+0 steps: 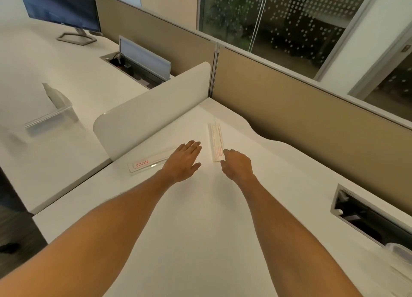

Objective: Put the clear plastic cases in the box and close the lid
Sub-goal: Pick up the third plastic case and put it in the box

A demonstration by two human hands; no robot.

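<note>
2 clear plastic cases [216, 142], seemingly glossy; matt desk [200, 207].

White desk [200, 218] carries 2 clear cases [149, 162] [216, 142], lying flat.

White desk [200, 218], clear cases [215, 140] with red, perhaps orange print, tan partition [289, 109]

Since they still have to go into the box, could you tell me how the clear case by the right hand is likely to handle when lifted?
The clear case looks thin and flat, so probably light and fairly stiff. It lies flush on the smooth white desk, so it may slide before the right hand gets under an edge.
</note>
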